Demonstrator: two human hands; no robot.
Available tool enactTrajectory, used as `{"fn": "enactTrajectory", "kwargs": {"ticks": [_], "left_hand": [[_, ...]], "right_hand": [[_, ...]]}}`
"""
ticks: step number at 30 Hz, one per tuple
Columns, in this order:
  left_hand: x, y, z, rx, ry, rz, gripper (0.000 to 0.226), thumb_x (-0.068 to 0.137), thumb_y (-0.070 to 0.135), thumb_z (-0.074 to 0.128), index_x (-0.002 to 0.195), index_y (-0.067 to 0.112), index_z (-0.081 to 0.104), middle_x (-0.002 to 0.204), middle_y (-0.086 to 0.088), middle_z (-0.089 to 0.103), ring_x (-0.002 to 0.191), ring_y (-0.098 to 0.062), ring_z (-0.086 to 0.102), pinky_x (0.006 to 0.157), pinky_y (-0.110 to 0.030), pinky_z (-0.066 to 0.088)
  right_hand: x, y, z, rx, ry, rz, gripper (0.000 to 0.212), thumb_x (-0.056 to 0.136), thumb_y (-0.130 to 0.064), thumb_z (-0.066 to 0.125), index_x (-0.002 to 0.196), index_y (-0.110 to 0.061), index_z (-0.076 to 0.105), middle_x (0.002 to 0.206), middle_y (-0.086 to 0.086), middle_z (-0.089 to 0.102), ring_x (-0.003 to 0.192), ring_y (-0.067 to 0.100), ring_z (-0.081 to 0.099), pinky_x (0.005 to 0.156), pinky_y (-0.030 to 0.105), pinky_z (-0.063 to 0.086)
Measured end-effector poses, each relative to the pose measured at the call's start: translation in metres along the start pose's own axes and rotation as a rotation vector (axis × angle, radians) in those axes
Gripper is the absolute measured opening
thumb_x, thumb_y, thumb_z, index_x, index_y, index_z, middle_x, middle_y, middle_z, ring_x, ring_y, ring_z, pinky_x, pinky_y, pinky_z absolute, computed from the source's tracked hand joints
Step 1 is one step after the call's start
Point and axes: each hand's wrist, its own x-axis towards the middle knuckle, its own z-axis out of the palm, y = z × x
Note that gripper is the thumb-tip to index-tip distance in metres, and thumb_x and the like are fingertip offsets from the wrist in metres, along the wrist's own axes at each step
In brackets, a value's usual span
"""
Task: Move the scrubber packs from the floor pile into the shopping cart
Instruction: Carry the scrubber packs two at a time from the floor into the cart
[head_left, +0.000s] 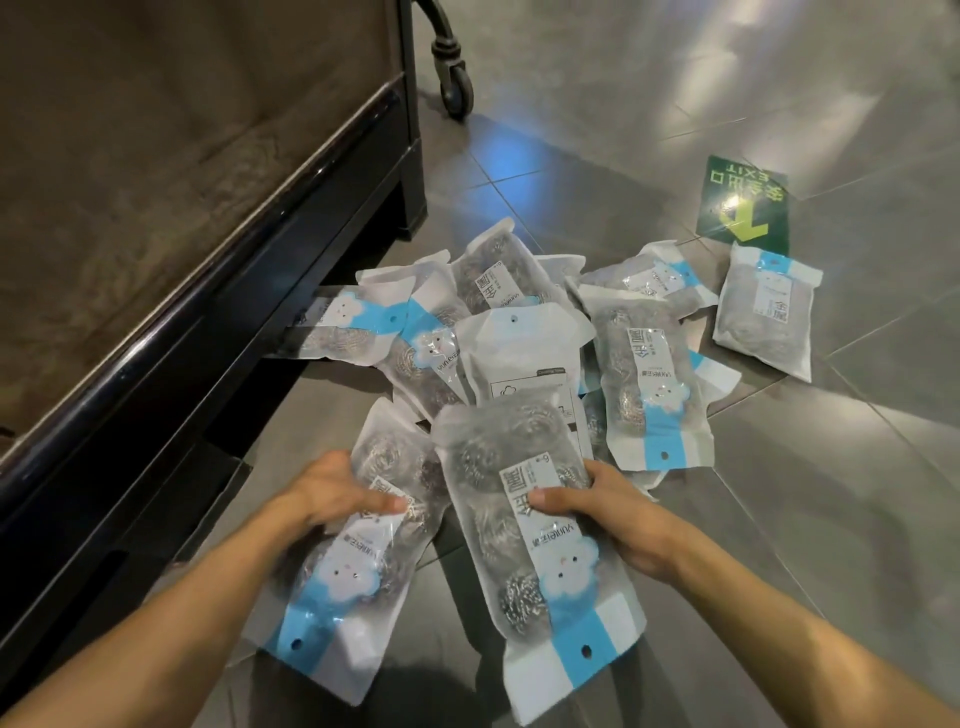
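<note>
Several clear scrubber packs with white and blue headers lie in a pile (524, 332) on the grey tiled floor. My left hand (332, 491) grips one pack (343, 582) by its left edge, thumb across the front. My right hand (608, 506) grips a second pack (524, 561) by its right edge, thumb on the label. Both held packs point their blue ends toward me. One pack (766, 312) lies apart at the far right. The cart's dark frame (218, 332) runs along the left, its wheel (457, 88) at the top.
A green exit arrow sticker (743, 208) is stuck to the floor behind the pile. Bare tiles stretch to the right and toward me. The cart's lower rails (130, 525) sit close to my left forearm.
</note>
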Motion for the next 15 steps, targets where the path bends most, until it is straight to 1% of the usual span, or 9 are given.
{"fn": "enactTrajectory", "kwargs": {"ticks": [3, 5, 7, 8, 9, 10, 12, 13, 15], "left_hand": [[-0.011, -0.001, 0.009, -0.175, 0.026, 0.014, 0.048, 0.06, 0.029, 0.1, 0.096, 0.014, 0.074, 0.085, 0.003, 0.08, 0.087, -0.02, 0.076, 0.083, -0.034, 0.061], [-0.024, 0.001, 0.012, -0.299, 0.032, 0.058, 0.04, 0.066, 0.017, 0.096, 0.1, 0.014, 0.075, 0.084, 0.004, 0.081, 0.083, -0.015, 0.078, 0.079, -0.031, 0.061], [-0.04, 0.007, 0.009, -0.448, 0.018, 0.095, 0.04, 0.072, 0.007, 0.091, 0.107, 0.009, 0.073, 0.089, -0.002, 0.081, 0.079, -0.014, 0.078, 0.074, -0.029, 0.061], [-0.048, 0.011, 0.005, -0.528, 0.014, 0.108, 0.041, 0.073, 0.004, 0.088, 0.111, 0.007, 0.072, 0.092, -0.006, 0.081, 0.081, -0.018, 0.078, 0.074, -0.031, 0.06], [-0.056, 0.016, -0.001, -0.604, 0.018, 0.123, 0.044, 0.072, 0.002, 0.087, 0.113, 0.006, 0.071, 0.096, -0.01, 0.081, 0.086, -0.024, 0.079, 0.078, -0.036, 0.061], [-0.064, 0.022, -0.009, -0.666, 0.039, 0.14, 0.047, 0.072, 0.003, 0.086, 0.115, 0.005, 0.07, 0.1, -0.013, 0.08, 0.09, -0.029, 0.078, 0.082, -0.04, 0.06], [-0.079, 0.039, -0.028, -0.737, 0.119, 0.195, 0.047, 0.072, 0.003, 0.086, 0.116, 0.007, 0.07, 0.101, -0.013, 0.08, 0.091, -0.03, 0.078, 0.083, -0.042, 0.06], [-0.088, 0.05, -0.039, -0.754, 0.16, 0.226, 0.047, 0.071, 0.003, 0.086, 0.115, 0.008, 0.07, 0.1, -0.012, 0.08, 0.09, -0.029, 0.078, 0.082, -0.042, 0.06], [-0.108, 0.075, -0.06, -0.793, 0.222, 0.279, 0.046, 0.07, 0.004, 0.085, 0.113, 0.009, 0.071, 0.099, -0.01, 0.08, 0.09, -0.028, 0.078, 0.078, -0.041, 0.062]], "right_hand": [[0.001, 0.001, 0.002, 0.127, 0.057, -0.022, 0.037, 0.074, -0.013, 0.083, 0.108, -0.002, 0.073, 0.105, 0.019, 0.079, 0.084, 0.024, 0.078, 0.071, 0.032, 0.062], [0.003, 0.001, 0.002, 0.177, 0.074, -0.038, 0.05, 0.067, -0.018, 0.09, 0.111, -0.002, 0.073, 0.107, 0.019, 0.078, 0.087, 0.026, 0.077, 0.076, 0.035, 0.062], [0.004, -0.003, 0.001, 0.225, 0.082, -0.056, 0.065, 0.059, -0.021, 0.098, 0.116, -0.001, 0.072, 0.112, 0.021, 0.077, 0.094, 0.03, 0.075, 0.085, 0.039, 0.061], [0.004, -0.007, 0.0, 0.245, 0.084, -0.07, 0.069, 0.056, -0.023, 0.096, 0.116, -0.001, 0.072, 0.114, 0.022, 0.076, 0.096, 0.031, 0.075, 0.087, 0.04, 0.061], [0.003, -0.013, -0.002, 0.256, 0.079, -0.093, 0.067, 0.055, -0.025, 0.094, 0.114, -0.002, 0.073, 0.114, 0.022, 0.076, 0.095, 0.03, 0.075, 0.086, 0.039, 0.061], [0.001, -0.019, -0.002, 0.261, 0.064, -0.118, 0.063, 0.055, -0.026, 0.093, 0.111, -0.004, 0.075, 0.114, 0.022, 0.076, 0.093, 0.029, 0.075, 0.086, 0.038, 0.062], [-0.004, -0.035, -0.005, 0.272, 0.043, -0.16, 0.062, 0.048, -0.032, 0.098, 0.103, -0.009, 0.08, 0.114, 0.021, 0.076, 0.095, 0.029, 0.076, 0.089, 0.039, 0.062], [-0.008, -0.044, -0.006, 0.278, 0.043, -0.186, 0.068, 0.042, -0.035, 0.102, 0.102, -0.01, 0.081, 0.114, 0.02, 0.077, 0.097, 0.029, 0.076, 0.092, 0.041, 0.062], [-0.021, -0.066, -0.007, 0.295, 0.054, -0.222, 0.082, 0.036, -0.041, 0.104, 0.108, -0.01, 0.079, 0.115, 0.019, 0.076, 0.103, 0.032, 0.075, 0.097, 0.046, 0.059]]}}
